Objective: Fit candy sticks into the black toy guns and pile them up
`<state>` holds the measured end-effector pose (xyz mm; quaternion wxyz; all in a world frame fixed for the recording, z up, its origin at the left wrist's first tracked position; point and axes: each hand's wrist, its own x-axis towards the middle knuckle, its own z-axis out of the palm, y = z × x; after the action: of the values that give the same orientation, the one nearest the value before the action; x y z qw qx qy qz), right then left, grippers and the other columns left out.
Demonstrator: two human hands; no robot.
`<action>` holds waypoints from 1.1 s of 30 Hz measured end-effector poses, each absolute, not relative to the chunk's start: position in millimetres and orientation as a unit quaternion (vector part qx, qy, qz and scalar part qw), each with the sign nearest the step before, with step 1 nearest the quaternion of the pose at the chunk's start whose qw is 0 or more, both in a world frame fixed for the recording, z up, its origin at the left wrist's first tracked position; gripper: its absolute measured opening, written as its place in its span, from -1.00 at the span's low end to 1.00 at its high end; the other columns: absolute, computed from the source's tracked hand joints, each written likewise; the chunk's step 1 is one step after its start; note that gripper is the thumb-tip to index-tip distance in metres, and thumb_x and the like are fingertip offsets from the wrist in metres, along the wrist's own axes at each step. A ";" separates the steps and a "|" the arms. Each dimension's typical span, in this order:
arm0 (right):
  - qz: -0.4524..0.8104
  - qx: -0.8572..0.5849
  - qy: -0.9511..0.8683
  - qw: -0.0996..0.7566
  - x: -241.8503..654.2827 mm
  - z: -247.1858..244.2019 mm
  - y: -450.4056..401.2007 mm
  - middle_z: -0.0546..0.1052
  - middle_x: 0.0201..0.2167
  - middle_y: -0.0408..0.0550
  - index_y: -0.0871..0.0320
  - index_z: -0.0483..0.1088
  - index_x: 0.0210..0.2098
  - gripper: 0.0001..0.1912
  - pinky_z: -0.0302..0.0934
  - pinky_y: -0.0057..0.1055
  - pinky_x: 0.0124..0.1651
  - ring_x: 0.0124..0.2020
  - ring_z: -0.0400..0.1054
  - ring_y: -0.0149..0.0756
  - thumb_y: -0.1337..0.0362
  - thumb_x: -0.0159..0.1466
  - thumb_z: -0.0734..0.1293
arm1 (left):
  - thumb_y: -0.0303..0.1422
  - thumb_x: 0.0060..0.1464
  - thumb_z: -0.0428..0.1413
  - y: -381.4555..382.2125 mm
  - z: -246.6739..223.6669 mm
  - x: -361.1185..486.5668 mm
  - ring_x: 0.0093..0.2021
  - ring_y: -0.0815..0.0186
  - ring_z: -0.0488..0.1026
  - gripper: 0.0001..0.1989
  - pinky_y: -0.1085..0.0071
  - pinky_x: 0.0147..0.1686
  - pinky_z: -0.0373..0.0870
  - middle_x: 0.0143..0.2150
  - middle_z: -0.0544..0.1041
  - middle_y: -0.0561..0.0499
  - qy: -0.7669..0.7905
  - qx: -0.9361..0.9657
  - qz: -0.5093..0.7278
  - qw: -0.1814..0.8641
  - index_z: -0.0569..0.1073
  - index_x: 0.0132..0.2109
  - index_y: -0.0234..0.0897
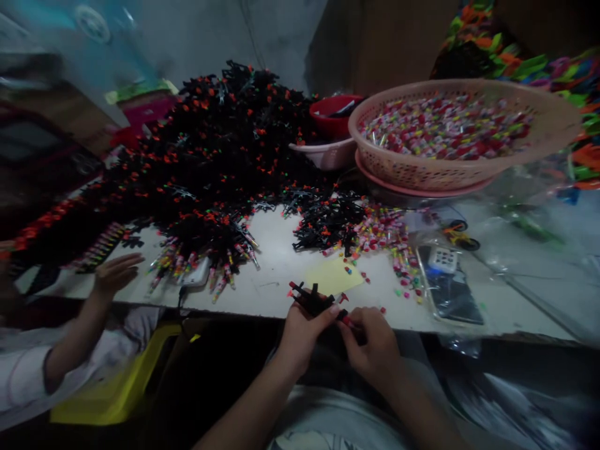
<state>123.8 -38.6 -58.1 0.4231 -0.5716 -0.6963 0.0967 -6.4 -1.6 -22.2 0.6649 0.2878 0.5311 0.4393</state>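
My left hand (304, 328) is closed around several small black plastic pieces (313, 301) with red tips, just over the table's front edge. Close beside it on the right, my right hand (372, 340) pinches a small red part (347, 320) at the end of one black piece. Behind my hands a yellow paper (335, 277) lies on the white table (274, 250), with a few tiny colored caps near its right corner. Small pink and red pieces (382, 231) are heaped behind and to the right, next to a smaller pile of black pieces (328, 219).
A large black and orange pile (234, 137) fills the back left. A pink basket (412, 172) of small pieces stands back right, beside a red bowl (330, 125). A bagged phone (452, 294) lies at right. At left, another person's hand (117, 273) is over the table edge.
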 end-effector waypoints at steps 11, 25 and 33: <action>0.172 -0.610 -0.665 0.395 146.5 -82.8 -33.7 0.47 -0.18 0.03 0.07 0.29 -0.04 -0.73 0.26 -0.16 -0.13 -0.18 0.37 -0.15 0.14 0.30 0.22 | -0.26 0.06 0.05 132.4 44.9 -189.1 -0.09 0.07 0.44 -0.68 0.18 -0.07 0.35 -0.14 0.49 -0.18 0.742 0.600 0.300 -0.015 0.46 -0.08 -0.34; 0.098 -0.650 -0.663 0.357 166.1 -77.0 -26.0 0.44 -0.11 0.04 0.08 0.33 -0.08 -0.78 0.14 -0.13 -0.04 -0.06 0.30 -0.09 0.23 0.30 0.21 | -0.28 0.16 -0.01 160.4 49.8 -250.6 0.23 -0.12 0.21 -0.39 -0.05 0.14 0.17 0.30 0.21 -0.28 0.820 0.542 0.148 -0.106 0.08 0.31 -0.36; 0.005 -0.732 -0.646 0.215 182.2 -63.5 32.7 0.40 0.02 0.07 0.07 0.33 0.06 -0.65 0.04 -0.15 -0.05 0.00 0.24 -0.04 0.35 0.31 0.15 | -0.32 0.11 0.03 132.0 -19.2 -107.3 0.19 0.10 0.26 -0.59 0.14 0.20 0.16 0.20 0.33 -0.18 0.577 0.792 0.196 0.041 0.36 0.12 -0.25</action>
<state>182.2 32.7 -63.5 0.2145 -0.7325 -0.6461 0.0050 -107.3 132.0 -19.2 0.0408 0.7917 0.5771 0.1964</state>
